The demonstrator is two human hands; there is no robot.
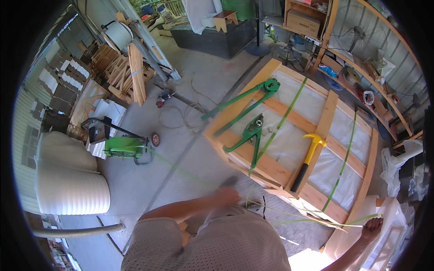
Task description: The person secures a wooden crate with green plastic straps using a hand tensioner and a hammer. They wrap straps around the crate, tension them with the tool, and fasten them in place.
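Note:
My right hand (372, 227) is out at the lower right, closed on a green packing strap (359, 220) beside the crate's near corner. My left hand (227, 196) is smeared by motion in front of my body, so its fingers cannot be read; a strap passes close to it. A slatted wooden crate (325, 101) with white plastic sheeting inside carries two green straps across its top. On it lie a long-handled green strapping sealer (246, 106), a green hand strapping tool (253, 133) and a yellow claw hammer (312, 156) with a black grip.
A green strap dispenser cart (125, 147) stands on the left, its strap trailing across the floor. Beyond it are foam rolls (70, 180), wood strips (135, 74) and a looped hose (176, 115). Cluttered shelves (357, 74) line the right, near a standing fan (357, 34).

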